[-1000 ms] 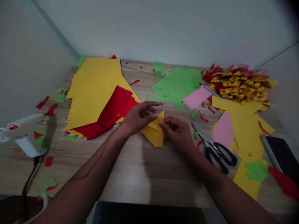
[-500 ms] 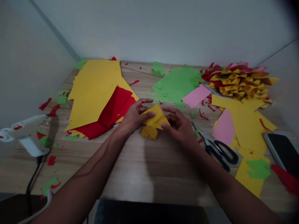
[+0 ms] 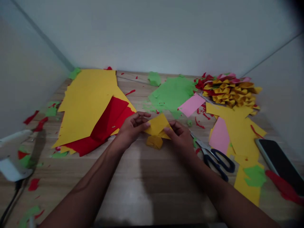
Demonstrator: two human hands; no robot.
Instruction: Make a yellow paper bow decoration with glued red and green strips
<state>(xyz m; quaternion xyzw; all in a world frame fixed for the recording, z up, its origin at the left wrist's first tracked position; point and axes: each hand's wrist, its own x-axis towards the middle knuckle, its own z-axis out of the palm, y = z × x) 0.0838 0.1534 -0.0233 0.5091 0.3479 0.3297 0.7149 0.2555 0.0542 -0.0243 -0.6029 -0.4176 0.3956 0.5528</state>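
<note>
A small yellow paper piece (image 3: 158, 124) is held between my two hands above the table. My left hand (image 3: 133, 127) pinches its left edge between thumb and fingers. On the right edge, my right hand (image 3: 178, 134) grips it with the thumb on top and the fingers behind. Just below the paper lies a small folded piece of darker yellow paper (image 3: 154, 142); whether the two touch I cannot tell. Scissors (image 3: 211, 155) with dark handles rest on the table close to my right forearm.
Yellow sheets (image 3: 85, 98) with red paper (image 3: 104, 129) lie at left, near a white glue gun (image 3: 14, 158) and its cord. Green paper (image 3: 175, 93) sits at the back. On the right are a pile of folded paper pieces (image 3: 232, 91), yellow offcuts (image 3: 244, 136) and a phone (image 3: 280, 161).
The view has shifted, so the tabletop things appear lower and further left. My right thumb has moved in over the yellow paper, which both hands still hold.
</note>
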